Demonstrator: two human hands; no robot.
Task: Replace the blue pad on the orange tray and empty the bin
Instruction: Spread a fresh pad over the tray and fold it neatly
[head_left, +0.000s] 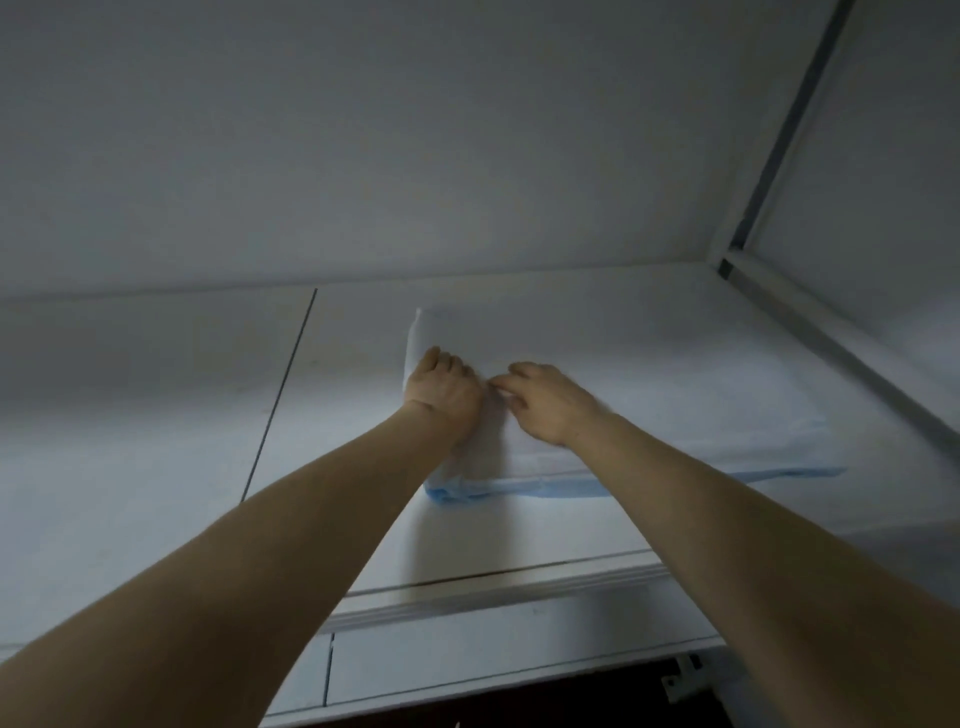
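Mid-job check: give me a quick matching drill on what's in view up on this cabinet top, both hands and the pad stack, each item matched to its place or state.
Items:
1. left hand
2. right hand
3. stack of pads
4. cabinet top

Descriptions:
A. white flat surface crossed by a dark seam
B. curled over the stack's left end
C. folded, white on top with a blue edge at the front
D. fingers pinching at the top layer, pointing left

Pairs: 1-B, 2-D, 3-C, 4-A

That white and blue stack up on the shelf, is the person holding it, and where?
Both hands, left hand and right hand, rest on the folded pad stack's top near its left end; an actual grip cannot be told.
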